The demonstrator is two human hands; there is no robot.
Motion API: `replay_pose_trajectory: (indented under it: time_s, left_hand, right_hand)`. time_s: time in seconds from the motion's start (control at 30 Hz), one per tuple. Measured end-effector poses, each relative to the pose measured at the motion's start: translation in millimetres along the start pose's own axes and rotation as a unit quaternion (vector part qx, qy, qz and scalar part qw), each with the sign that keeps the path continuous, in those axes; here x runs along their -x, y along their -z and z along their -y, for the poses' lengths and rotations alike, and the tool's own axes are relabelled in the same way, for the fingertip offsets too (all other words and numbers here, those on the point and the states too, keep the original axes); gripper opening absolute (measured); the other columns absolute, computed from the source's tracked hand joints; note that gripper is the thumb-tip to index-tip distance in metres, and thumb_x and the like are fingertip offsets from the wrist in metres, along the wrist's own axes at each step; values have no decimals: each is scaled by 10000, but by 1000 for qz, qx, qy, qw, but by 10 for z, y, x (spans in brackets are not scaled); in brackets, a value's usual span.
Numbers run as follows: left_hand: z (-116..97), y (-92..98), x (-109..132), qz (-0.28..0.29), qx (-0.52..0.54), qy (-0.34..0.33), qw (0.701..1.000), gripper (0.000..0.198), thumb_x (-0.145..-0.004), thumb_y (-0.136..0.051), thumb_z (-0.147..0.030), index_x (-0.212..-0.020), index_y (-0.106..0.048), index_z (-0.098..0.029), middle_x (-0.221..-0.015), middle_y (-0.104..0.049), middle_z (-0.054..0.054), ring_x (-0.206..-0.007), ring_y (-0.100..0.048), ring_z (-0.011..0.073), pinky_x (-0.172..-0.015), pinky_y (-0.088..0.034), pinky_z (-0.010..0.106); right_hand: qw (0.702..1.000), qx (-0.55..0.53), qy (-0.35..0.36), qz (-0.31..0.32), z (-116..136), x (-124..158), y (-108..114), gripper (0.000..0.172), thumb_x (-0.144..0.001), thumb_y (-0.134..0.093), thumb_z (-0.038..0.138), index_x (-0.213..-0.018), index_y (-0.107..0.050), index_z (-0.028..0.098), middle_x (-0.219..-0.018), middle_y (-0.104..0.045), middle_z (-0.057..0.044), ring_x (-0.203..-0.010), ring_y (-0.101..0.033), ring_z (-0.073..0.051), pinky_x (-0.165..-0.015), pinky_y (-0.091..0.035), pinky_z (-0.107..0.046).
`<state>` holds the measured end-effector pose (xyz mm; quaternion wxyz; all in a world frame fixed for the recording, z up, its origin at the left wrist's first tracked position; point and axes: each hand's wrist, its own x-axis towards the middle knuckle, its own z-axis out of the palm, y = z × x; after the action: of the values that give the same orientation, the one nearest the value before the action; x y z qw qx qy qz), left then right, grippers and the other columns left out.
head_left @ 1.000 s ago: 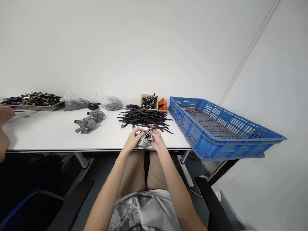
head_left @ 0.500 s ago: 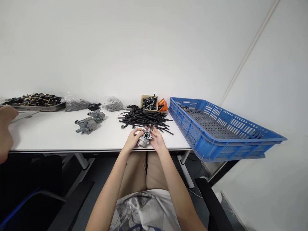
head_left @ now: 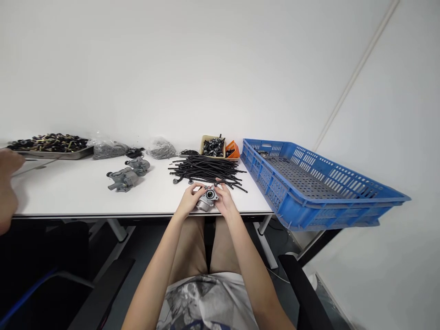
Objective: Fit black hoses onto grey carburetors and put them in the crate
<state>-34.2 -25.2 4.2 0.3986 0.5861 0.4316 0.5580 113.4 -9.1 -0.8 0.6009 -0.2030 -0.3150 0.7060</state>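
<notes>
At the table's front edge, a grey metal carburetor (head_left: 206, 201) is in my hands, its round dark bore facing up. My left hand (head_left: 189, 200) is closed around its left side, thumb on top. On the other side my right hand (head_left: 224, 200) has its fingers pinched on a small black part (head_left: 218, 183) at the carburetor's upper right; whether that part is attached cannot be made out. Just beyond my hands lies a pile of thin black hoses (head_left: 206, 168). Two more carburetors, a nearer one (head_left: 123, 179) and a farther one (head_left: 139, 166), rest to the left.
A blue crate (head_left: 292, 201) stands at the right. Along the wall are a beige bin (head_left: 203, 143) of black fittings, an orange basket (head_left: 233, 149), plastic bags (head_left: 109, 149) of small parts and a metal tray (head_left: 65, 155). Another person's hand (head_left: 7, 188) is at far left.
The small black part at my right fingers has tipped from upright to lying more sideways. My hands and the carburetor stay nearly in place; my legs have moved apart.
</notes>
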Motion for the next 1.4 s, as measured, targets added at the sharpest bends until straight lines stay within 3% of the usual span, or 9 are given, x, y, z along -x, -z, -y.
replay_pose_trajectory:
  time_s: [0.1,0.23,0.4,0.6,0.73,0.97,1.07,1.2,1.4]
  left_hand:
    - [-1,-1,1,-10,8,0,1000,391,-745,-670,-519,-915,-650,-168,-700,-670,20,-656,-605,186,-580,-420,265]
    - [-5,-7,9,-14,8,0,1000,385,-733,-695,-502,-913,-648,-165,-713,-678,20,-611,-581,163,-561,-408,254]
    - [-1,-2,4,-23,8,-4,1000,381,-734,-695,-505,-905,-666,-165,-690,-675,24,-608,-591,171,-554,-407,255]
    - [12,-5,10,-9,21,7,1000,389,-702,-736,-478,-923,-673,-164,-661,-668,12,-522,-548,146,-501,-363,239]
    - [10,-10,14,-27,19,2,999,371,-721,-719,-477,-919,-682,-165,-679,-675,22,-569,-573,158,-523,-386,242]
    - [35,-13,-17,-29,15,-9,999,378,-742,-695,-499,-898,-678,-155,-730,-675,32,-600,-554,151,-550,-382,245]
    - [41,-17,-12,-28,6,-4,1000,359,-737,-705,-483,-904,-668,-168,-699,-659,17,-578,-545,150,-546,-377,246]
    - [29,-9,8,-9,2,-2,1000,328,-721,-719,-452,-887,-661,-175,-696,-651,11,-614,-572,168,-573,-397,258]
    - [-25,49,16,45,46,-16,998,285,-751,-677,-424,-857,-664,-160,-838,-681,23,-772,-598,177,-729,-440,271]
  right_hand:
    - [1000,-1,-10,30,-6,-5,1,401,-675,-743,150,-1039,-604,242,-920,-747,-3,-840,-696,-158,-743,-529,-267]
    - [1000,9,24,-12,-20,-24,0,422,-640,-765,99,-992,-591,251,-757,-727,41,-754,-692,-141,-694,-517,-230]
    - [999,6,-9,36,-14,-16,4,413,-695,-735,157,-1073,-592,246,-905,-760,-10,-844,-707,-173,-729,-538,-269]
    - [1000,18,11,9,-30,-21,0,426,-678,-746,135,-1049,-576,257,-817,-744,23,-786,-703,-159,-719,-542,-261]
    - [999,28,6,23,-44,-40,15,434,-690,-753,190,-1082,-577,252,-903,-760,-13,-846,-708,-183,-736,-549,-290]
    - [998,34,36,-27,-85,-113,10,437,-643,-776,155,-1038,-606,235,-792,-747,4,-774,-692,-171,-736,-533,-283]
    - [999,29,19,-11,-68,-105,-1,344,-693,-752,196,-1020,-648,212,-839,-752,-20,-767,-678,-163,-697,-523,-266]
    - [1000,25,17,1,-48,-107,39,100,-764,-721,247,-836,-682,191,-865,-727,-20,-721,-640,-128,-671,-508,-237]
    - [998,14,10,60,-58,-117,96,59,-765,-734,222,-785,-681,208,-843,-697,-10,-778,-645,-148,-746,-516,-269]
